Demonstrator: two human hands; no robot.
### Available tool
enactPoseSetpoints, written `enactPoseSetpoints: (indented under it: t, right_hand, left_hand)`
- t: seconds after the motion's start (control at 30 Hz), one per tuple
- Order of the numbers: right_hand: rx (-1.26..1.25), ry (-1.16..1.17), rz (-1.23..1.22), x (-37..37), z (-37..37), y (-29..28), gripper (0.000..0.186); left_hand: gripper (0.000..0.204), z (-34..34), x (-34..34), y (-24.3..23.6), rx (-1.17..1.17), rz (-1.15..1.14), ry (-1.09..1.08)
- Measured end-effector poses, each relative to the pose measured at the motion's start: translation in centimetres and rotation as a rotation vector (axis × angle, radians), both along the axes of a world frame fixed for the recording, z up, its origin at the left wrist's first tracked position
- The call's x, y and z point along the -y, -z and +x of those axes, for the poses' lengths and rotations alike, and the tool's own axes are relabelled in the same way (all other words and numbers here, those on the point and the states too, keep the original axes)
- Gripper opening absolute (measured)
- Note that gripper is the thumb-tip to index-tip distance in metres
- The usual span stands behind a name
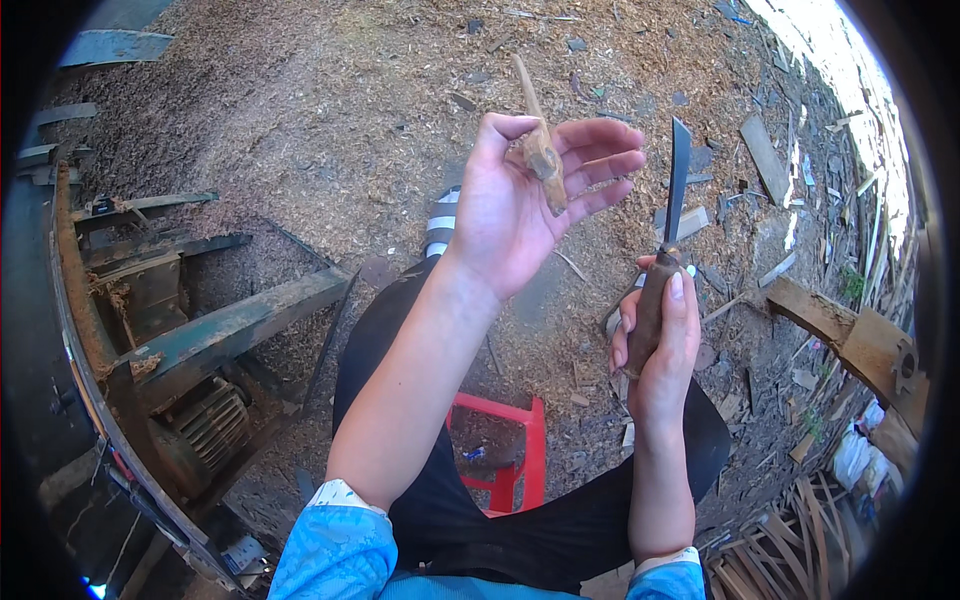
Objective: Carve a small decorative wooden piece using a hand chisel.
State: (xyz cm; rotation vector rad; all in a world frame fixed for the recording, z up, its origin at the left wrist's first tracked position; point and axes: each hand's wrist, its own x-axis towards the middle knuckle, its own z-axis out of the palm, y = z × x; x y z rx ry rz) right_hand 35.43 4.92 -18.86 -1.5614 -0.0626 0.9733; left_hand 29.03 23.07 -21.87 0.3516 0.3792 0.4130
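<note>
At nine o'clock a rusty green metal machine frame (200,335) slants across the view, with a ribbed electric motor (205,430) below it at about seven o'clock, both dusted with sawdust. Toward the centre, the person's left hand (515,205) is raised palm-up, fingers loosely spread and curled, and a carved wooden piece (541,150) with a thin pointed stick end rests across the fingers, its tip aimed at twelve o'clock. Below, at six o'clock, a red plastic stool (515,445) shows between the dark trouser legs. Just right of centre, at about three o'clock from the left hand, the right hand (660,345) is clenched around the brown wooden handle of a knife (677,185), the dark blade standing upright, near the wooden piece but apart from it. At four o'clock, wood offcuts (850,340) lie on the sawdust-covered ground (330,110).
</note>
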Motion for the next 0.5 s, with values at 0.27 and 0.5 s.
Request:
enactPoseSetpoints:
  t: [0.27,0.5]
  right_hand:
    - [-0.004,-0.006,0.005,0.1,0.1,0.0,0.045]
    - [-0.004,-0.008,0.018,0.1,0.0,0.1,0.045]
  left_hand:
    - [0.062,-0.1,-0.2,0.2,-0.027,-0.002,0.009]
    - [0.061,-0.4,-0.5,1.2,0.136,-0.036,0.067]
